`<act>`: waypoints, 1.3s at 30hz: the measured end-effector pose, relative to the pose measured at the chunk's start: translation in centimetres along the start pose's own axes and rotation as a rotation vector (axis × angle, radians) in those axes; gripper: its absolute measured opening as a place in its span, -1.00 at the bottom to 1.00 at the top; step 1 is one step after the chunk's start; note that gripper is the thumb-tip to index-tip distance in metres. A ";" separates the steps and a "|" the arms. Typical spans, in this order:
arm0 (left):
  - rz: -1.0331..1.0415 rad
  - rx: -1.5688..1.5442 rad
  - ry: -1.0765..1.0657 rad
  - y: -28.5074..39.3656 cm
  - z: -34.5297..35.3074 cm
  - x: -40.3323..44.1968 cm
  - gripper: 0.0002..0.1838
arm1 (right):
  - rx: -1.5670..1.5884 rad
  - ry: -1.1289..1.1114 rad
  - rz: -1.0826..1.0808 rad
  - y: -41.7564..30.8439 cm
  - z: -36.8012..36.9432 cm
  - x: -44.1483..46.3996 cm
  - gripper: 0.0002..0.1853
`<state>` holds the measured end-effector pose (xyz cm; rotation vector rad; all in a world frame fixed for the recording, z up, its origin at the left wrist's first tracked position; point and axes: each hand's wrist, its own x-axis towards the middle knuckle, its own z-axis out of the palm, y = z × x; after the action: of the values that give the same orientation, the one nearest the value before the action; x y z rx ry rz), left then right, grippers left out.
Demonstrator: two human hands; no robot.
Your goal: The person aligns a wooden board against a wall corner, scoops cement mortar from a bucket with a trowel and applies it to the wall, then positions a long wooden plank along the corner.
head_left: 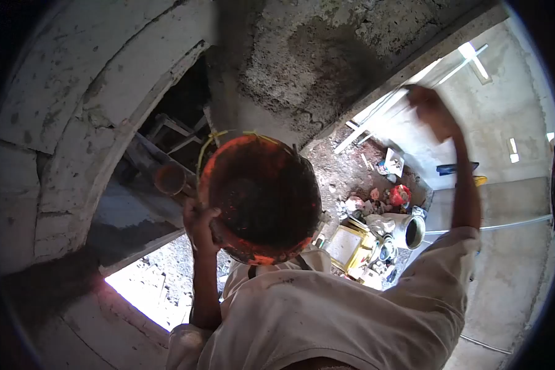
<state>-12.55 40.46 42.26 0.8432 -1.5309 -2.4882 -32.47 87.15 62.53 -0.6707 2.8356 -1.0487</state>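
Note:
My left hand [201,227] grips the near left side of an orange bucket [265,254], thumb over the rim. The bucket is smeared dark inside, and I cannot make out how much it holds. A yellow cord-like handle [205,148] loops at its far left edge. Just left of my left hand is a brownish round-ended object [170,179] whose kind is unclear. My right hand [435,114] is raised at the upper right, its fingers curled and somewhat blurred near the edge of a concrete beam. What it holds, if anything, is hidden.
A rough concrete surface [327,61] with a darker damp-looking patch is above the bucket. Pale block walling [61,105] curves along the left. Below on the right are a whitish drum [407,230], a yellow-framed item [346,248], a red bundle [399,195] and scattered debris.

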 end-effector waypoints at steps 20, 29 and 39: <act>0.743 0.701 -0.301 10.3 9.7 -0.3 -0.80 | -1.178 -0.142 -0.387 -10.5 22.3 0.7 -0.79; 0.731 0.739 -0.551 14.9 12.8 -1.5 -0.81 | -0.836 -0.244 -0.450 -9.1 26.1 -0.1 -0.92; 0.672 0.646 -0.501 13.5 11.6 -0.6 -0.79 | -0.126 -0.463 -0.483 -8.6 29.4 -3.8 -0.78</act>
<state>-20.56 43.28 57.97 -0.3011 -2.3255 -1.7760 -20.28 64.98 44.93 -1.4454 2.3966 -0.6337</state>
